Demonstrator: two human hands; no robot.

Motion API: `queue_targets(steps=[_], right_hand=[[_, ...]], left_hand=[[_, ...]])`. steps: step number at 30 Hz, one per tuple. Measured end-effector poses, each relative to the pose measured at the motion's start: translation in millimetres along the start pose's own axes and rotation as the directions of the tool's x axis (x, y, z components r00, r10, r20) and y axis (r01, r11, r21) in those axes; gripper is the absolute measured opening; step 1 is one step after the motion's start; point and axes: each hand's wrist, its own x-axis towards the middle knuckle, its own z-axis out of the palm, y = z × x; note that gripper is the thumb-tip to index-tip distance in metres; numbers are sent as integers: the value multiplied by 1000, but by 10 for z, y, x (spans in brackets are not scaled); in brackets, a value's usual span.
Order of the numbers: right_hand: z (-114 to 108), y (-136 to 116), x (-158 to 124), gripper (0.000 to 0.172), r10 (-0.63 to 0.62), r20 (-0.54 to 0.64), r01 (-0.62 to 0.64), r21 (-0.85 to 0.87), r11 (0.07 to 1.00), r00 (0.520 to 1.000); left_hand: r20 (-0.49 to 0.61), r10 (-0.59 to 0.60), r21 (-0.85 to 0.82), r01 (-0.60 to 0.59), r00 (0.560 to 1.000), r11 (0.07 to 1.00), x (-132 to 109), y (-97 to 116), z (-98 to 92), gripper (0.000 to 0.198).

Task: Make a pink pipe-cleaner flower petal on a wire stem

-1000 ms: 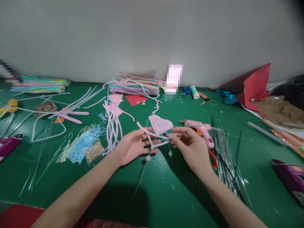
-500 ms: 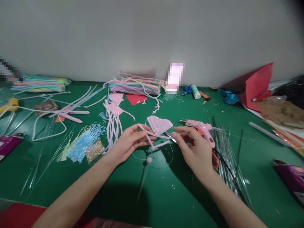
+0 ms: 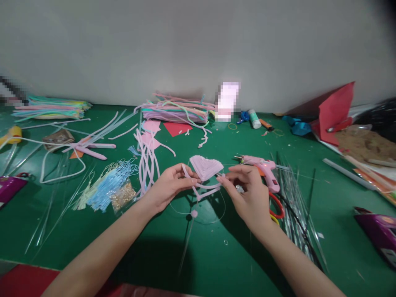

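A length of pale pink pipe cleaner (image 3: 206,187) bows between my two hands, part of a bent frame with a pointed lower corner. My left hand (image 3: 171,185) pinches its left end between thumb and fingers. The right end is pinched by my right hand (image 3: 247,196). Just behind the strip is a pink, ribbed, heart-like panel (image 3: 206,168) made of pipe cleaner rows. A thin clear wire ring circles below, with a small pink ball (image 3: 194,213) on it and a thin rod (image 3: 187,245) running toward me. Scissors (image 3: 279,205) with red and yellow handles are partly hidden by my right hand.
Right of my hand are a pink glue gun (image 3: 262,167) and a bundle of thin wires (image 3: 293,214). On the left lie blue tassels (image 3: 109,185), a bag of gold beads (image 3: 123,196) and loose pink pipe cleaners (image 3: 148,165). A pipe cleaner bundle (image 3: 176,113) sits near the wall.
My right hand has shifted slightly left, bringing the strip's ends closer and bowing it more. The heart-like panel sits a little lower and further left. More of the scissor handles shows.
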Motion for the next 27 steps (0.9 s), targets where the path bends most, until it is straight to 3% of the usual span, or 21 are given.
queue_targets(steps=[7,10,15,22,24,27], right_hand=[[-13,-19,0,9,-34,-5,34,-92,995,999],[-13,-37,-1,8,-172,-3,170,-133,976,985],[-7,-4,6,20,-411,16,402,-248,881,911],[-20,-29,23,10,-319,-52,290,-300,909,946],[-29,-22,25,10,-364,-35,335,-316,888,931],[-34,19,22,19,-484,73,479,-334,812,872]], left_hand=[[-7,55,-13,-55,998,998,-8,-26,16,22],[-14,28,-55,-28,1000,998,-5,-21,3,22],[-14,10,-54,-11,1000,998,-9,-14,-1,21],[-1,32,-75,-32,999,997,-25,-5,35,21],[5,41,-63,-41,999,997,-23,-10,33,20],[16,68,-17,-68,998,998,-19,-27,23,19]])
